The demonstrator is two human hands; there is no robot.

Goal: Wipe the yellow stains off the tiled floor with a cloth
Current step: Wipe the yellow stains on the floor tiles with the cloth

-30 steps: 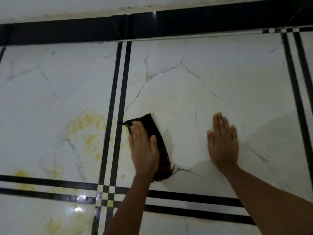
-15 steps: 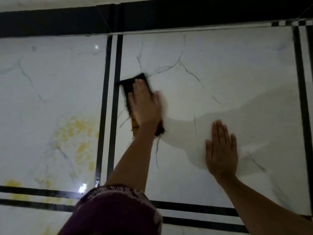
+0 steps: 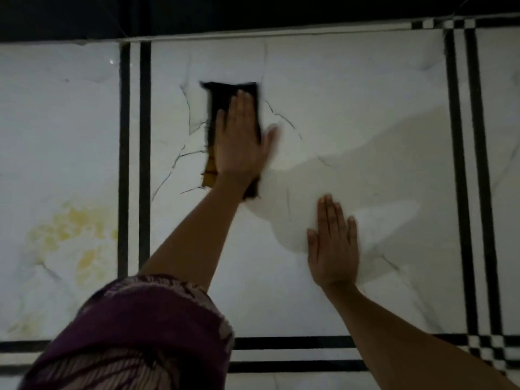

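Note:
A dark folded cloth (image 3: 223,95) lies flat on the white marbled floor tile (image 3: 351,108), far up the middle tile. My left hand (image 3: 242,139) presses flat on the cloth, fingers together, covering most of it; a brownish corner shows by the wrist. My right hand (image 3: 333,243) rests flat and open on the same tile, nearer to me and to the right, holding nothing. Yellow stains (image 3: 76,229) spread over the left tile, well away from the cloth, beyond the double black stripes (image 3: 133,153).
A dark wall base (image 3: 253,12) runs along the far edge of the floor. Black double stripes (image 3: 467,164) border the tile on the right and near me. A purple patterned sleeve (image 3: 135,333) fills the lower left.
My left hand has pushed the cloth farther away and slightly right across the middle tile. My right hand has stayed planted. The view has leaned forward, bringing the purple sleeve in.

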